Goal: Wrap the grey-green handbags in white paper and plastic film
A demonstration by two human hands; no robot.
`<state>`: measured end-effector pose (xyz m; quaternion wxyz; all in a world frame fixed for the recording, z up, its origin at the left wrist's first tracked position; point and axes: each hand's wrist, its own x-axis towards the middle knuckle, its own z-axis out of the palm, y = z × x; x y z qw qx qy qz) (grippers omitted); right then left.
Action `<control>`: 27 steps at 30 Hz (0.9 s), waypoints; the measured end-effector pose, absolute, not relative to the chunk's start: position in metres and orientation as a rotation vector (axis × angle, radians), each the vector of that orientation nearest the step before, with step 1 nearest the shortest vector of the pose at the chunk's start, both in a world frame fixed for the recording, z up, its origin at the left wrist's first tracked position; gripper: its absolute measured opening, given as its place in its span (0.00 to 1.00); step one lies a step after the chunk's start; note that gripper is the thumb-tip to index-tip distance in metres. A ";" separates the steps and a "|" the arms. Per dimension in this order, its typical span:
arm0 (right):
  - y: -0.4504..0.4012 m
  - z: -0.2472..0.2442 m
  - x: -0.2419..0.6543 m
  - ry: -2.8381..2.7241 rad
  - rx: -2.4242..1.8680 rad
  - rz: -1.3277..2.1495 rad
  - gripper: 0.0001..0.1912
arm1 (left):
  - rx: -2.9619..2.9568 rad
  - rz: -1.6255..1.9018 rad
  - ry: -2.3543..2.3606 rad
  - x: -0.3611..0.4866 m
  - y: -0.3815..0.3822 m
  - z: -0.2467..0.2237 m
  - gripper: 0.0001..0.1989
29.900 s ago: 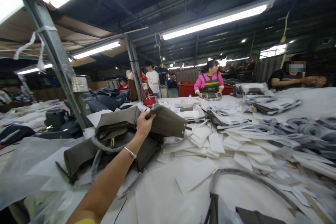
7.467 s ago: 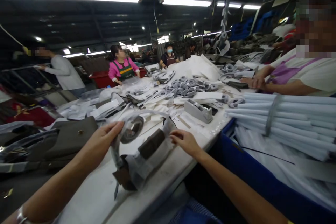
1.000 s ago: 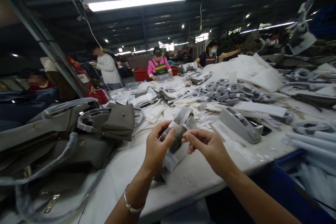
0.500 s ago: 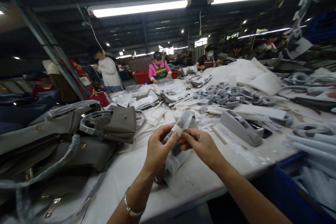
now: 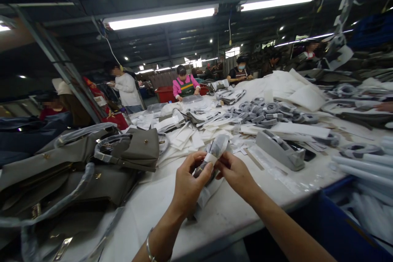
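Observation:
My left hand (image 5: 192, 178) is closed around a dark, coiled bag strap (image 5: 219, 144) covered in clear wrapping. A white band (image 5: 210, 158) circles the coil between my thumb and fingers. My right hand (image 5: 235, 172) pinches the coil's right side close to the band; its fingertips are partly hidden. Below my hands, loose wrapping and the lower part of the strap hang just over the white table (image 5: 227, 213). Beyond the coil lie scattered white paper pieces (image 5: 187, 135). A grey tape dispenser (image 5: 278, 149) stands to the right of my hands.
Olive-grey handbags (image 5: 139, 149) with wrapped handles are piled on the left. Several coiled straps (image 5: 260, 110) lie mid-table, with white sheets (image 5: 294, 88) behind them. A blue bin (image 5: 337, 213) with white rolls is at the lower right. Co-workers (image 5: 186, 84) are across the table.
The coil and both my hands have shifted slightly right in view, and the coil is turned a little so the white band shows more plainly. My hands keep their hold.

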<state>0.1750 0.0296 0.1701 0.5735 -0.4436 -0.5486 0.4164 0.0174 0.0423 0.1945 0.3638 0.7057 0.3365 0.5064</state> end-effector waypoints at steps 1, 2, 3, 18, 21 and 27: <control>0.030 0.170 0.174 -1.273 -1.048 0.974 0.14 | 1.808 1.301 0.854 0.017 0.044 0.193 0.10; 0.030 0.170 0.173 -1.268 -1.067 0.957 0.13 | 1.802 1.294 0.847 0.017 0.045 0.192 0.10; 0.031 0.170 0.172 -1.268 -1.091 0.930 0.11 | 1.798 1.288 0.852 0.016 0.047 0.191 0.10; 0.015 0.178 0.176 -0.776 -0.598 1.672 0.22 | 1.912 1.241 0.947 0.010 0.052 0.193 0.14; 0.019 0.178 0.167 -0.672 -0.627 1.578 0.22 | 1.973 1.238 0.908 -0.002 0.051 0.186 0.16; 0.036 0.163 0.168 -0.826 -0.786 1.260 0.27 | 1.719 1.366 1.166 -0.047 0.045 0.109 0.39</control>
